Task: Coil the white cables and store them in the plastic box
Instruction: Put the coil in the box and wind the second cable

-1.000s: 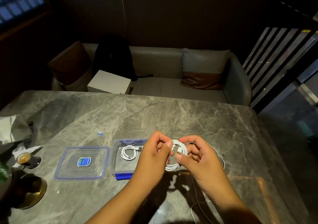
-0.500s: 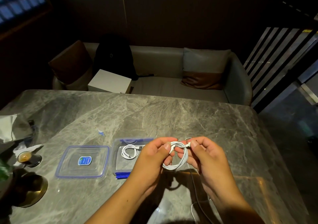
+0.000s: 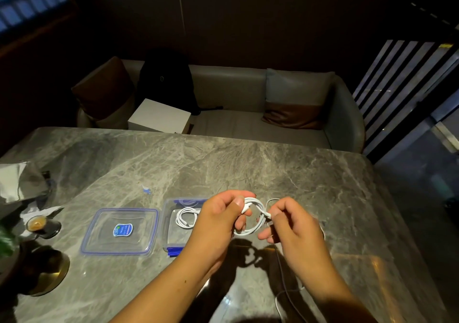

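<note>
**Second coil in hand, one already boxed**

My left hand (image 3: 221,217) pinches the top of the white coil (image 3: 250,230) between thumb and fingers; my right hand (image 3: 290,225) pinches its end just beside. Coil hangs above the table (image 3: 223,163), just right of the open plastic box (image 3: 164,223). One coiled cable (image 3: 185,217) lies inside; the lid (image 3: 119,232) sits beside, off. Left, I judge: tuck the end, box this coil. A thin lead (image 3: 282,270) trails under my right wrist, ownership unclear

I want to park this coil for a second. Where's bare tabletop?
Bare marble runs from the plastic box and lid back to the table's far edge, bar a small blue item, and right of the right hand. Crowded: the left edge around the glass, and the loose cable near the right forearm.
</note>
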Demonstrator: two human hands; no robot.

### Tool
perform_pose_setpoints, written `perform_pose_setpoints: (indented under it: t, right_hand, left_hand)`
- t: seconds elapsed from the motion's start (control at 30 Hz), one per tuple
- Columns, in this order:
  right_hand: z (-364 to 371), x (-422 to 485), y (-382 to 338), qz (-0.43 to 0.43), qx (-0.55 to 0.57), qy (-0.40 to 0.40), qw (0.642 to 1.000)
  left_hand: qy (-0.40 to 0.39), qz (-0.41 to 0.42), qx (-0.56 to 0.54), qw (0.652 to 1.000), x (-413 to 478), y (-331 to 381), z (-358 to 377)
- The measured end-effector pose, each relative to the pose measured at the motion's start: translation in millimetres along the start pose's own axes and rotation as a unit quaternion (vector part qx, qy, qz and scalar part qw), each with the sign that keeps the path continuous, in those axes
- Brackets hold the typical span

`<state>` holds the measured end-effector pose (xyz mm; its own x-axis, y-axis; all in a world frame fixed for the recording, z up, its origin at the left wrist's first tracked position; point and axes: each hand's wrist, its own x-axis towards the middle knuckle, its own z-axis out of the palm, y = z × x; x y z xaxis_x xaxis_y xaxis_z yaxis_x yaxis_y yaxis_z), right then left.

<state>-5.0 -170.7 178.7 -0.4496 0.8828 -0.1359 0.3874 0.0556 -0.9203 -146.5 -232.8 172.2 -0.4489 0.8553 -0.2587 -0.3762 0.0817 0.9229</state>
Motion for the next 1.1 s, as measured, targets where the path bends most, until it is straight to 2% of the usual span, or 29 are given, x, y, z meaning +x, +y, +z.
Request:
perform_pose_setpoints:
  t: [0.07,0.13,0.23,0.3,0.47,0.67,0.9,1.1]
  right_hand:
    - [-1.5,-1.8,4.8,-0.073,-0.084,0.013,0.994]
    - [-3.2,-1.1,6.7,-0.080,-0.036,-0.014,0.996]
    - [-6.2,5.2,7.8,0.015,0.104,-0.113,0.988]
    - [-5.4,7.2,9.5,0.060,0.158,-0.148,0.974]
    - [2.6,7.7,19.9,0.041,0.184,-0.122,0.974]
    - [13.3,7.4,28.3,0.030,0.195,-0.092,0.976]
    - [30.6,8.8,39.5,0.092,0.218,-0.081,0.968]
    - [57.9,10.4,50.0,0.174,0.271,-0.070,0.944]
  left_hand:
    - [-0.006,-0.009,-0.013,1.000,0.8,0.2,1.6]
    - [-0.014,-0.031,-0.046,0.998,0.7,1.3,1.0]
    - [-0.025,-0.053,-0.062,0.996,0.4,1.8,-3.6]
    - [-0.027,-0.059,-0.074,0.995,0.1,0.5,-4.6]
    - [-0.018,-0.084,-0.112,0.990,1.0,-6.9,-5.3]
    - [-0.022,-0.090,-0.093,0.991,2.2,-10.6,-14.3]
    - [0.018,-0.079,-0.077,0.994,0.7,-23.8,-33.3]
    - [0.080,-0.126,-0.085,0.985,-0.3,-45.6,-60.2]
